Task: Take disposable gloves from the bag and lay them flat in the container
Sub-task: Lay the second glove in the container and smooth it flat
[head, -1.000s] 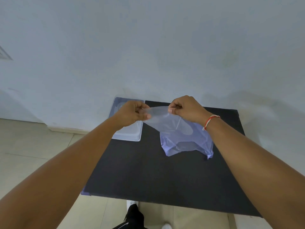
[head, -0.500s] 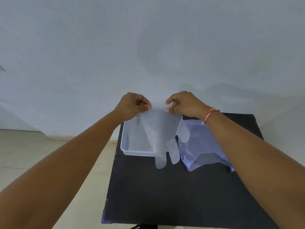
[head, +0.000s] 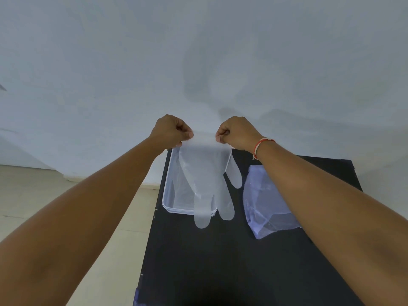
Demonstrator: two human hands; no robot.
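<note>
Hanging from both pinched hands, left hand (head: 171,131), right hand (head: 237,133), glove (head: 205,177) over container (head: 169,184)

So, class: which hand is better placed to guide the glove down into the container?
Left. The left hand is above the clear container; the right hand pinches the glove cuff nearer the bag.

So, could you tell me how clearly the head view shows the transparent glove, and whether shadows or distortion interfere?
Head view: the glove reads sharply against the black table, paler over the clear container; soft arm shadows fall on the wall; wide-angle stretch enlarges the forearms; no glare.
</note>
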